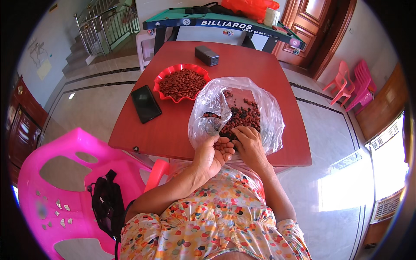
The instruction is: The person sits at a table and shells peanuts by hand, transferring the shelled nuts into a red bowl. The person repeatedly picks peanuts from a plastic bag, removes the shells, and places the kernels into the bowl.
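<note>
Before me a clear plastic bag point(271, 113) lies spread on the red table, with dark red beans mixed with small black ones point(243, 117) on it. My left hand point(211, 156) is turned palm up at the bag's near edge, its fingers curled. Whether beans lie in that palm is too unclear to say. Close to its right, my right hand point(249, 143) reaches down with bent fingers touching the pile; its fingertips are partly hidden. Further left stands a red scalloped bowl point(156, 85) filled with red beans point(182, 84).
On the table point(169, 130) lie a black smartphone point(146, 104) and a dark box-shaped device point(206, 55). A pink plastic chair point(65, 208) at my left holds a black bag point(108, 204). Beyond the table stands a toy billiard table point(208, 23) with a red plastic bag point(250, 8).
</note>
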{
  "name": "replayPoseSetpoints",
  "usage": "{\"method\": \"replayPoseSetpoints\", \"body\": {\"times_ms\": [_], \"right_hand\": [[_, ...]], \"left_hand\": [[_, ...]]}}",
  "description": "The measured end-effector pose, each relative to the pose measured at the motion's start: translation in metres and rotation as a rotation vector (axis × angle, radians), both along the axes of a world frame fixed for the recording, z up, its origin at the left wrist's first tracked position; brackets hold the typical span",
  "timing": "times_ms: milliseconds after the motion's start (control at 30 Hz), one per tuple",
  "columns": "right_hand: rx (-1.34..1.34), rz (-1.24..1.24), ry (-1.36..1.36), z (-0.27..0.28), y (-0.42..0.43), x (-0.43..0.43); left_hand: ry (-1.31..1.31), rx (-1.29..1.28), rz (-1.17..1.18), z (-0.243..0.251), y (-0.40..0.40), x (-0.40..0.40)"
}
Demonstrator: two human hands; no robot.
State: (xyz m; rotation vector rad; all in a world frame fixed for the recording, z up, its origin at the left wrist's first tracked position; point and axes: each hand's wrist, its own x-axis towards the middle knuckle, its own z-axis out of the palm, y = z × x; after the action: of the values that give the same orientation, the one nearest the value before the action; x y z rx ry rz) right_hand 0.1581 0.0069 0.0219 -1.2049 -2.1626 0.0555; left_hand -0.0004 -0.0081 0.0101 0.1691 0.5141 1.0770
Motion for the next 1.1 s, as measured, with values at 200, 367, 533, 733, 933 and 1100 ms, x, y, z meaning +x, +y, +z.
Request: {"method": "replayPoseSetpoints", "body": {"times_ms": [200,367,533,733,933,1100], "right_hand": [[-0.014,0.032,0.042,-0.005,0.004,0.008],[0.014,-0.059,0.093,-0.002,0.003,0.010],[0.024,-0.090,0.041,-0.001,0.003,0.012],[0.041,-0.079,0.046,-0.003,0.004,0.009],[0.092,-0.073,0.100,-0.005,0.005,0.008],[0.125,-0.101,0.162,0.003,0.002,0.006]], "left_hand": [[0.004,0.000,-0.001,0.001,0.000,0.001],[0.007,0.002,0.004,0.001,0.000,0.001],[0.009,0.010,-0.001,-0.001,0.000,0.002],[0.018,0.016,0.003,-0.001,0.000,0.002],[0.018,0.013,-0.001,0.000,0.000,0.002],[0.009,0.018,-0.013,-0.002,0.000,0.001]]}}
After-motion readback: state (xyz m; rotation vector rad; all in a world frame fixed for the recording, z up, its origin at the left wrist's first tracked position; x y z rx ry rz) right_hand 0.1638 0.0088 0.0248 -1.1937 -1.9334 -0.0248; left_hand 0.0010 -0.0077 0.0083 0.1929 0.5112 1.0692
